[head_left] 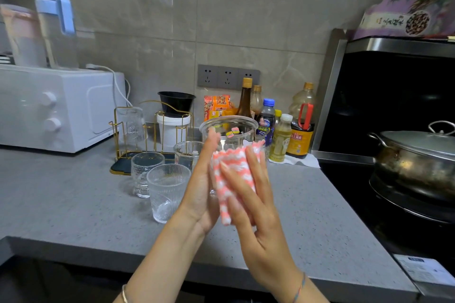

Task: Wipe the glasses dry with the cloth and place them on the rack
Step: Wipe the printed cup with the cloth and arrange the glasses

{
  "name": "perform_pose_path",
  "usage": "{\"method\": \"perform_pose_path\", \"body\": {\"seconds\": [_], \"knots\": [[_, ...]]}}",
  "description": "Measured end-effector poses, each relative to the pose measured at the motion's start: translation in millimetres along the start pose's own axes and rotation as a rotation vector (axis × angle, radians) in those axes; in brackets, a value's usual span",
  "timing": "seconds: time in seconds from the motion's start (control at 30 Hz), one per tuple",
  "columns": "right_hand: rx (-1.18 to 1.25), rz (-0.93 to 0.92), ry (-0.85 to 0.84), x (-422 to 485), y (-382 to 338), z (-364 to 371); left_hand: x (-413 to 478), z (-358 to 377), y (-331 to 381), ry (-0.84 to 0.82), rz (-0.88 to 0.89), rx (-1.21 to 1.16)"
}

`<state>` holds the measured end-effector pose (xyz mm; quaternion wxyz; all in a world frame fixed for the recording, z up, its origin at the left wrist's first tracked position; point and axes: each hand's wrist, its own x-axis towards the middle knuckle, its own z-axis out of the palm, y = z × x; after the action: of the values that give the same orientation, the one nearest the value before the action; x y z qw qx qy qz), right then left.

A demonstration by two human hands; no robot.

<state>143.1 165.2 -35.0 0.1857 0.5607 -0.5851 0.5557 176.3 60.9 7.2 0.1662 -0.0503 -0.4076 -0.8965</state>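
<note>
Kitchen counter, seen through my remote head camera: a clear glass [229,130], round-rimmed and dotted with small stickers, is held up above the counter at mid-frame between two flat hands. The left hand [199,187] lies with straight fingers along its left side. The right hand [248,204], fingers straight and spread, presses a pink-and-white wavy-striped cloth [231,174] against its near side. Neither hand curls round the glass.

Just left of the hands, three more glasses stand upright: a ribbed tumbler [167,189] nearest the front, a patterned glass [145,172] close behind it, and a plain glass [187,157] further back. Behind them stands the gold wire rack [152,130] on a dark base, with an upturned glass [131,123] on its left side. At its right end is a white tub [173,128] topped by a black bowl; I cannot tell whether it sits inside the wire or behind it.

The grey speckled counter [73,204] runs open from the tumbler leftward to a white microwave [56,106] and forward to its straight front edge under the wrists. To the right, plastic and glass bottles [278,135] crowd the tiled wall. Beyond them, a lidded steel pot [416,162] sits on the black hob.
</note>
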Motion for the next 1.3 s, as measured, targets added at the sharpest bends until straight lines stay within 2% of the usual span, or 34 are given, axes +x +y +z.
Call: {"method": "perform_pose_path", "body": {"seconds": [0.3,0.47,0.67,0.87,1.0,1.17,1.3], "knots": [[-0.027,0.003,-0.004,12,5,-7,0,-1,-3,0.010,-0.050,-0.060],[0.016,0.070,0.029,33,9,-17,-3,-2,-7,0.048,-0.026,0.030],[-0.024,0.043,-0.004,19,6,-6,0,-5,-10,0.021,0.017,-0.001],[0.026,0.033,-0.032,-9,7,5,3,-9,-4,0.034,-0.091,-0.055],[0.008,0.041,-0.041,-6,9,1,3,-11,-8,0.040,-0.076,-0.073],[0.041,0.091,-0.024,11,11,-8,-1,-5,-10,0.054,-0.072,-0.047],[0.013,0.104,0.000,30,13,-18,-4,-5,-15,0.049,-0.037,0.082]]}}
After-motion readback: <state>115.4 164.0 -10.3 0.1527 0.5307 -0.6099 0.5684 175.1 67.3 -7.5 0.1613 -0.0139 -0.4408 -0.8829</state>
